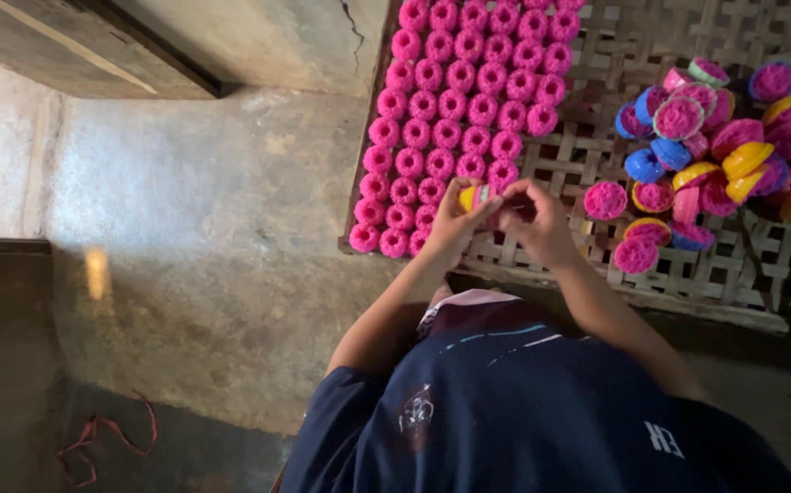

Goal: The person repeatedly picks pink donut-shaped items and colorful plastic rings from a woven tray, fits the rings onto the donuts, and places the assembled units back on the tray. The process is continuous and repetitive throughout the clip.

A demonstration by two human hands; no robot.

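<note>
Concrete floor (185, 228), woven bamboo tray (596, 155) with rows of pink cakes (468, 100) and a heap of coloured moulds (733, 146).
Both hands meet over the tray's near edge — left hand (450, 224) in a closed grip on a small yellow mould (471, 196), right hand (537, 219) pinching at it. The mould looks light and stiff, its pink filling likely crumbly — best held by the rim.

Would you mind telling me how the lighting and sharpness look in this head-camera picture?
Head view: daylight falls brightly on the rows of round pink cakes and the woven bamboo tray; the lower left floor lies in deep shadow; a pale glare patch marks the concrete; the left hand and right hand look slightly soft.
</note>
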